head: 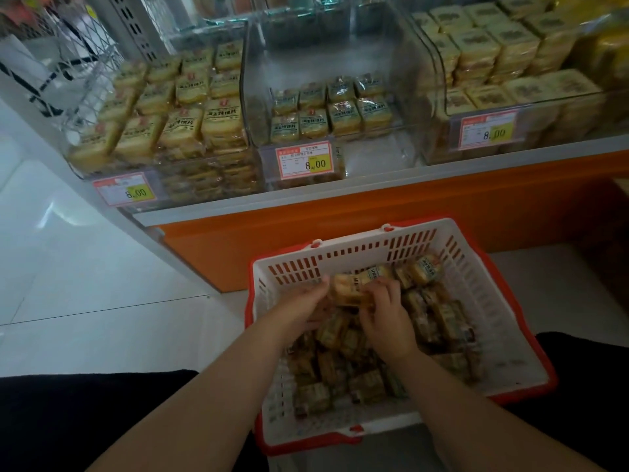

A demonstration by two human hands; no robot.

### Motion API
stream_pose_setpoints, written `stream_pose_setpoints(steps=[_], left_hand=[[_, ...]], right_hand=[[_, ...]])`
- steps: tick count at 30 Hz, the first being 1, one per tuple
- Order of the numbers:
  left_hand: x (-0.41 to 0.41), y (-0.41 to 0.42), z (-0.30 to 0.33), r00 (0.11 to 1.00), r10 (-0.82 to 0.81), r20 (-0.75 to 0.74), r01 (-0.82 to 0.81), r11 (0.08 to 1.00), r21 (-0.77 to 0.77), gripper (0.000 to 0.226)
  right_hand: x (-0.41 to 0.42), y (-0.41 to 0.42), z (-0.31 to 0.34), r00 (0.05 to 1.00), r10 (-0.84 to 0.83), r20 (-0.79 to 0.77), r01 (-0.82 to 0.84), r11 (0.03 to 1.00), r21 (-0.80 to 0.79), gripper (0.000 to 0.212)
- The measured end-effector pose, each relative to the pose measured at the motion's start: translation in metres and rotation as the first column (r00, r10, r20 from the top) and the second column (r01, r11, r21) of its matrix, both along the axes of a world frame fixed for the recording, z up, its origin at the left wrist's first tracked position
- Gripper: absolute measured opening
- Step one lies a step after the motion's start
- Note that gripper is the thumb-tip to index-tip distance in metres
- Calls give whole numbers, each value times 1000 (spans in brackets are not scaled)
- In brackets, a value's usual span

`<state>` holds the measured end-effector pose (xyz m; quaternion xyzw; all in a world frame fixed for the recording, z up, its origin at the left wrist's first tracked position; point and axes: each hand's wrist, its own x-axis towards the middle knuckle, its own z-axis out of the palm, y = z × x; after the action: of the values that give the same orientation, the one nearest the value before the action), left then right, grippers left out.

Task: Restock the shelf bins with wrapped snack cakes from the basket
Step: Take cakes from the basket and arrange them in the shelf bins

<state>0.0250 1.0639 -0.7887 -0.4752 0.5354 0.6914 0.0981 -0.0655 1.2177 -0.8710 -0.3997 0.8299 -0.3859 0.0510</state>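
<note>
A white basket with a red rim sits on the floor in front of me, holding several wrapped snack cakes. Both hands are inside it. My left hand and my right hand together grip a small stack of wrapped cakes, held just above the pile near the basket's far wall. On the shelf above stand three clear bins: the left bin is well filled, the middle bin holds only a low layer of cakes, and the right bin is piled high.
Price tags reading 8.00 hang on the bin fronts. An orange shelf base runs between bins and basket. A wire rack stands at upper left. White tiled floor lies to the left. My dark-trousered knees flank the basket.
</note>
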Motion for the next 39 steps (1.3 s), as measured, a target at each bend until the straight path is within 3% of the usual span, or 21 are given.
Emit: stream_pose_setpoints(steps=[2, 7, 13, 19, 23, 26, 29, 32, 35, 39], left_hand=[[0, 2, 7, 996, 57, -63, -53, 996, 65, 37], [2, 8, 33, 982, 69, -177, -75, 997, -25, 34], [9, -2, 81, 958, 42, -285, -72, 993, -95, 42], [14, -43, 139, 963, -190, -190, 106, 917, -384, 30], [18, -64, 170, 939, -294, -178, 183, 866, -465, 20], [22, -76, 185, 912, -391, -121, 270, 798, -539, 16], [20, -84, 200, 883, -466, -56, 313, 674, -669, 31], [17, -90, 212, 875, -482, -52, 297, 616, -729, 36], [15, -100, 223, 882, -468, -52, 271, 594, -757, 22], [14, -119, 242, 879, -458, -134, 182, 582, -793, 7]], right_hand=[[1, -1, 12, 997, 18, -75, -23, 998, -65, 50], [3, -4, 42, 989, -33, -143, 10, 987, -163, 53], [11, -14, 90, 952, -205, 226, 273, 904, -329, 34], [0, -27, 169, 952, -15, 306, 103, 956, -273, 37], [9, -38, 215, 970, 210, 125, -203, 977, -61, 26], [23, -53, 233, 931, 352, 100, -361, 929, 84, 50], [27, -63, 239, 927, 373, 46, -374, 907, 195, 65], [22, -77, 242, 925, 378, -37, -361, 905, 225, 58], [14, -92, 255, 899, 410, -156, -386, 908, 164, 47], [-2, -117, 279, 871, 448, -201, -421, 892, 161, 42]])
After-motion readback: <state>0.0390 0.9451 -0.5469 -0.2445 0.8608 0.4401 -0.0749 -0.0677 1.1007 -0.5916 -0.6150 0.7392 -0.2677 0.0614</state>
